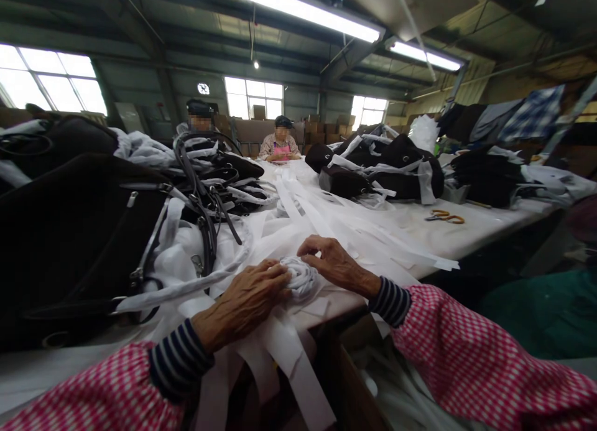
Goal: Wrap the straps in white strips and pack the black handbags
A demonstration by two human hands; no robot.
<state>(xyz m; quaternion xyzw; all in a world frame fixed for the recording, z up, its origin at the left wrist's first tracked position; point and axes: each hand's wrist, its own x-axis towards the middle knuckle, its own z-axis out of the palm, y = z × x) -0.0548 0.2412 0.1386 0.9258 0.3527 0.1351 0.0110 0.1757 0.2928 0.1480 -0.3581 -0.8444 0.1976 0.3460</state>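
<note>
- Left hand [249, 297] lies back up over the near-left side of the white coil [301, 278], its fingers laid close together; whether they grip or merely press down, I cannot tell. Right hand [338, 263] comes in from the other side, fingers bent, a small gap showing between thumb and forefinger, tips at the coil's far right rim; whether they pinch a strand, I cannot tell.
- Under everything spreads the pale bench [485, 222], with the coil near its front edge, between the two hands.
- Heaped on the left are dark bags [74, 219] with straps and metal fittings; a second dark pile [382, 152] stands farther off, right of centre.
- Loose white strips [336, 222] cover the middle of the bench, most running away from the coil toward the far end; others hang over the front edge below the hands.
- As for the coil, it is roundish and shows no clear long axis; its turns face upward, and no free end can be made out. The step in hand looks like gathering or shaping those turns, and the next move probably calls for one hand steadying them while the other works at the rim.
- Orange-handled scissors [443, 217] lie well apart on the right, blades pointing left.
</note>
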